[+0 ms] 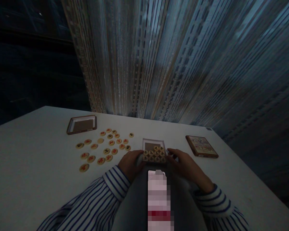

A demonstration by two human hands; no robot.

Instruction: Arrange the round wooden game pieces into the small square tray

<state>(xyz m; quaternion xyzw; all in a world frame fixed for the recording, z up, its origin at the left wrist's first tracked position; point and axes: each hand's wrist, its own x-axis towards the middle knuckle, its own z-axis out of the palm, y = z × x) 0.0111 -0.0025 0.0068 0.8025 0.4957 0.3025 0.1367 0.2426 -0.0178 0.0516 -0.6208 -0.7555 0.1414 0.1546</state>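
Note:
A small open box (153, 141) with a pale rim sits in front of me, and several round Chinese chess pieces (154, 154) are gathered in rows along its near side. My left hand (132, 163) grips the box at its left side, thumb near the front corner. At the right side, my right hand (183, 163) has its fingers bent against the box's edge; the fingertips are dim. To the left, loose chess pieces (111, 142) with red or black characters lie scattered on the white table (50, 147), some near my left hand.
An empty brown box lid or tray (83, 125) lies at the back left. A closed brown box with a printed cover (202, 147) is at the right. Nearest me is a phone (159, 199) with a blurred screen. Behind the table hangs a striped curtain (144, 64).

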